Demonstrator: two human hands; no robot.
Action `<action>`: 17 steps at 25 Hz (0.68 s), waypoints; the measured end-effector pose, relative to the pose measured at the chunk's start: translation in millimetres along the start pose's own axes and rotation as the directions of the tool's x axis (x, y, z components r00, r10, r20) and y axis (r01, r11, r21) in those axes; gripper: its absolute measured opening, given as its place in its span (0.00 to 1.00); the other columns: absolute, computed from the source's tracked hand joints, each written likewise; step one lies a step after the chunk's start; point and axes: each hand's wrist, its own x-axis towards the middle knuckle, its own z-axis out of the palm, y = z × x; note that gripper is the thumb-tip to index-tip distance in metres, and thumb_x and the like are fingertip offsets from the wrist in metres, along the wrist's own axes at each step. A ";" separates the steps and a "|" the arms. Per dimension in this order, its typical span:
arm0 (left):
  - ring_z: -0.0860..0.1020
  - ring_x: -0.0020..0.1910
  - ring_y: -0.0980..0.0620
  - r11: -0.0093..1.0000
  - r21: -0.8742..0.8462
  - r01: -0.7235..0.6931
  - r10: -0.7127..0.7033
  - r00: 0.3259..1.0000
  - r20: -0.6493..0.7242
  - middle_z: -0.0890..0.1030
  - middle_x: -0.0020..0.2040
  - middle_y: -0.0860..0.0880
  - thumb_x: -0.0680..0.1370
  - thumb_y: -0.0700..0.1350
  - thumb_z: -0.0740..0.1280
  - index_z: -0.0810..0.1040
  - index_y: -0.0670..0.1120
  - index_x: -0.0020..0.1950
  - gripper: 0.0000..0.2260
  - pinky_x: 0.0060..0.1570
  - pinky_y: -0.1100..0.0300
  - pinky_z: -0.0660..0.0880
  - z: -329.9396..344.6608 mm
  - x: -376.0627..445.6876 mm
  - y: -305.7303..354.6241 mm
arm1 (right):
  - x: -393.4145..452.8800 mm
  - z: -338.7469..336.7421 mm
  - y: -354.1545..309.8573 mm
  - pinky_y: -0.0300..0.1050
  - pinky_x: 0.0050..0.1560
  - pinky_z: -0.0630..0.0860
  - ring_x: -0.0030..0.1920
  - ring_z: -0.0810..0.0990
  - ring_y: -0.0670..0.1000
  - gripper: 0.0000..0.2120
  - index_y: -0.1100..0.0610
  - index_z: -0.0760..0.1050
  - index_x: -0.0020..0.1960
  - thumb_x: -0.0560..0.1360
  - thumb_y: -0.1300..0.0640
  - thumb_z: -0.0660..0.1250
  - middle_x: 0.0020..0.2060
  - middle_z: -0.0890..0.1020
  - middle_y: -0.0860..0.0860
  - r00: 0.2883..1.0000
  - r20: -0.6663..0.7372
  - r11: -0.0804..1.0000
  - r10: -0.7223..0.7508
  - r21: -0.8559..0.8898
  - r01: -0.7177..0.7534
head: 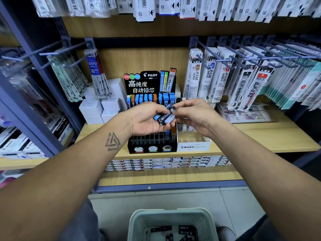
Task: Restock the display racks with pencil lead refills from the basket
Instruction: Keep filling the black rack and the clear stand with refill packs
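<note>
Two hands meeting over a small bunch of lead refill cases, in front of the black Pilot display rack (pixel 151 117).

Left hand (pixel 147 121) curled round the lower ends of the lead refill cases (pixel 165 117), about three or four, exact count unclear; right hand (pixel 192 113) pinching the top end of one between thumb and fingertips. Roughly a dozen blue and orange cases standing in the rack's back row, two more at the front right. One pale green basket (pixel 172 221) on the floor below, holding at least four dark cases. One white Mono tray (pixel 193 146) just right of the rack, on one wooden shelf (pixel 260 134).
</note>
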 end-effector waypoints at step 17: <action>0.73 0.30 0.55 0.998 -0.049 0.035 -0.042 0.986 -0.164 0.76 0.38 0.45 0.84 0.37 0.58 0.74 0.38 0.60 0.09 0.25 0.67 0.71 -11.9 16.7 -3.9 | 11.4 -17.8 -7.0 0.48 0.44 0.82 0.43 0.84 0.54 0.04 0.59 0.78 0.54 0.79 0.62 0.67 0.42 0.84 0.57 0.996 0.069 0.914 -0.054 0.405 0.021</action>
